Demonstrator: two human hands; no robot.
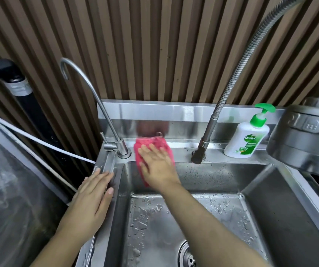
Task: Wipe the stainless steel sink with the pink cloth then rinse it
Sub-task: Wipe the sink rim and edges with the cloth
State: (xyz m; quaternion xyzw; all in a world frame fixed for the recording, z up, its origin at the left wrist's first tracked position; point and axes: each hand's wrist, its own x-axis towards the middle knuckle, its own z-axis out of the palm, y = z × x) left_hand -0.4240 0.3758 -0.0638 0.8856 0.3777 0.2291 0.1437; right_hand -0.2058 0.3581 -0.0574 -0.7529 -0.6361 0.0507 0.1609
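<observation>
— Pink cloth [145,144], head view: where does it lie?
— On the back rim of the stainless steel sink [212,182], draped over the edge and a little way down the back wall, between the thin curved tap [123,149] and the foot of the hose tap [206,135].
— And the hands?
— Right hand [157,166]: fingers straight and spread, palm pressed flat on the cloth. Left hand [95,195]: fingers straight and close together, resting flat on the sink's left rim, holding nothing.
— What else stands at the sink?
— A white soap bottle [248,137] with a green pump, on the back rim to the right of the hose tap. Water drops lie on the basin floor, and the drain [187,255] sits at its near edge.
</observation>
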